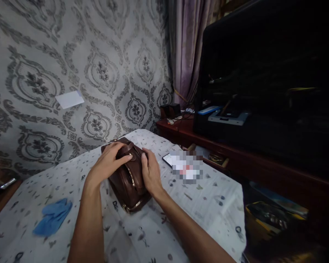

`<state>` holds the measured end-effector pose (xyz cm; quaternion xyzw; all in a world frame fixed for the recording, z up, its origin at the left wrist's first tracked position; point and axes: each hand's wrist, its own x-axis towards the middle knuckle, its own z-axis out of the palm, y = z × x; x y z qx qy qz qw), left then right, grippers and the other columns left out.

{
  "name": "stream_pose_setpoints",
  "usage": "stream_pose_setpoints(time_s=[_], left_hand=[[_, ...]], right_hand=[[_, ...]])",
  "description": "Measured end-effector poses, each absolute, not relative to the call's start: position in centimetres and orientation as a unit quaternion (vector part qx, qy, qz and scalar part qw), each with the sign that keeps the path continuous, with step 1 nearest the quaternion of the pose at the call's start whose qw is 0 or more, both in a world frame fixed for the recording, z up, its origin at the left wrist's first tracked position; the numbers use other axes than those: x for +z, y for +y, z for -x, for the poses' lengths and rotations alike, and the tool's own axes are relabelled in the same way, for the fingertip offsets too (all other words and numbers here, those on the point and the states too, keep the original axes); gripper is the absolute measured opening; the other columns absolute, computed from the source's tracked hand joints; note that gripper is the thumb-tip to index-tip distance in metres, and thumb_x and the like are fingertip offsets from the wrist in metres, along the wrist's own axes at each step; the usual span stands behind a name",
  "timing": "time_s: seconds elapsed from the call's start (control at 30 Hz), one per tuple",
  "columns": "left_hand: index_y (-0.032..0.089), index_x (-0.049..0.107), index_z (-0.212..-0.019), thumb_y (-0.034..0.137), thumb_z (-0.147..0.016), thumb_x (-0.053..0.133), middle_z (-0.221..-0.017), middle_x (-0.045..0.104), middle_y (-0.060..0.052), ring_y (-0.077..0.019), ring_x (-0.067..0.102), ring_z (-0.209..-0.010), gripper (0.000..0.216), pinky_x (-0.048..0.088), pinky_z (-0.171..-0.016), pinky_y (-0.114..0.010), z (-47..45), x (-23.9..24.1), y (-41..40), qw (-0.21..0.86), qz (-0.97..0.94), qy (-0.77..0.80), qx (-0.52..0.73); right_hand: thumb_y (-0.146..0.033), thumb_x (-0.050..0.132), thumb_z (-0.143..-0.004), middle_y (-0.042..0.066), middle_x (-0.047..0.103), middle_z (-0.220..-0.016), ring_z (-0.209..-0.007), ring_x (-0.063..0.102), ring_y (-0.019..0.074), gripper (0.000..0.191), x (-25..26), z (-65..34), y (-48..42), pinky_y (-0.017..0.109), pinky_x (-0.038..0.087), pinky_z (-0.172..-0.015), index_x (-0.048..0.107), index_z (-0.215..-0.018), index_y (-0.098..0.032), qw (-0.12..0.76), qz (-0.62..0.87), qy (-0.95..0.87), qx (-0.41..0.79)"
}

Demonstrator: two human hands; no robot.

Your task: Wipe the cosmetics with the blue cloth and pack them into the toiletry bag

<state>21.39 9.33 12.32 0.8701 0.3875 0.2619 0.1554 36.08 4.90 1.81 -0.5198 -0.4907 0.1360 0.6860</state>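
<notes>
A brown leather handbag (137, 171) with gold-coloured zips lies on a white printed sheet (219, 215). From the left, my left hand (106, 163) reaches over its top, the fingers curled by a short strap and the thumb pressed near a zip. My right hand (151, 171) holds the opposite side, thumb up along the edge and the other fingers mostly hidden behind it. One zip line on the facing side looks partly parted; what is inside cannot be seen.
A blue cloth (53, 216) lies on the sheet at left. To the right is a phone (167, 159), largely blurred out. Beyond it stand a dark red desk (178, 128), an open drawer (215, 157) and a large black screen (263, 73). Patterned wallpaper (98, 69) rises behind.
</notes>
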Motion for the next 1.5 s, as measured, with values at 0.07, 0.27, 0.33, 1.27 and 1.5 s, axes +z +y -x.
stream_pose_setpoints(time_s=[0.07,0.27,0.33,1.27,1.5], left_hand=[[0.023,0.063,-0.113,0.050,-0.086,0.060,-0.120,0.063,-0.007,-0.0283,0.055,-0.118,0.039,0.042,-0.104,-0.043,-21.5,12.7,8.9,0.148,-0.875,0.385,0.253],[0.026,0.059,-0.126,0.053,-0.073,0.074,-0.137,0.056,-0.008,-0.0331,0.046,-0.133,0.061,0.038,-0.111,-0.046,-21.6,13.1,8.2,0.142,-0.890,0.390,0.188],[0.025,0.056,-0.129,0.053,-0.070,0.077,-0.141,0.053,-0.009,-0.0347,0.044,-0.136,0.069,0.037,-0.113,-0.048,-21.7,13.0,8.2,0.131,-0.891,0.396,0.177],[0.027,0.056,-0.133,0.041,-0.071,0.077,-0.141,0.055,-0.008,-0.0344,0.046,-0.135,0.067,0.037,-0.112,-0.047,-21.7,11.8,8.8,0.105,-0.889,0.399,0.199],[0.021,0.065,-0.087,0.040,-0.094,0.047,-0.091,0.068,-0.004,-0.0221,0.062,-0.090,0.027,0.047,-0.087,-0.035,-22.9,12.7,8.5,0.097,-0.859,0.390,0.318]], right_hand=[[-0.044,0.034,-0.101,0.014,0.065,-0.126,-0.121,0.059,0.0257,0.044,1.8,-35.8,4.8,0.047,0.043,-0.108,0.059,-0.125,-0.018,0.685,0.525,-0.492,0.119],[-0.042,0.036,-0.101,0.014,0.065,-0.127,-0.120,0.059,0.0249,0.041,1.5,-36.1,4.9,0.046,0.044,-0.107,0.057,-0.126,-0.018,0.693,0.508,-0.498,0.120],[-0.044,0.041,-0.099,0.013,0.066,-0.126,-0.119,0.060,0.0252,0.040,1.5,-36.4,5.0,0.045,0.045,-0.105,0.057,-0.124,-0.018,0.693,0.505,-0.495,0.138],[-0.038,0.037,-0.103,0.016,0.036,-0.156,-0.146,0.032,0.0282,0.047,-1.0,-34.0,2.2,0.058,0.029,-0.119,0.041,-0.147,-0.021,0.638,0.553,-0.536,0.014],[-0.031,0.041,-0.102,0.014,0.034,-0.157,-0.146,0.033,0.0302,0.044,-1.3,-34.3,2.4,0.062,0.032,-0.117,0.045,-0.145,-0.025,0.626,0.545,-0.556,-0.051]])
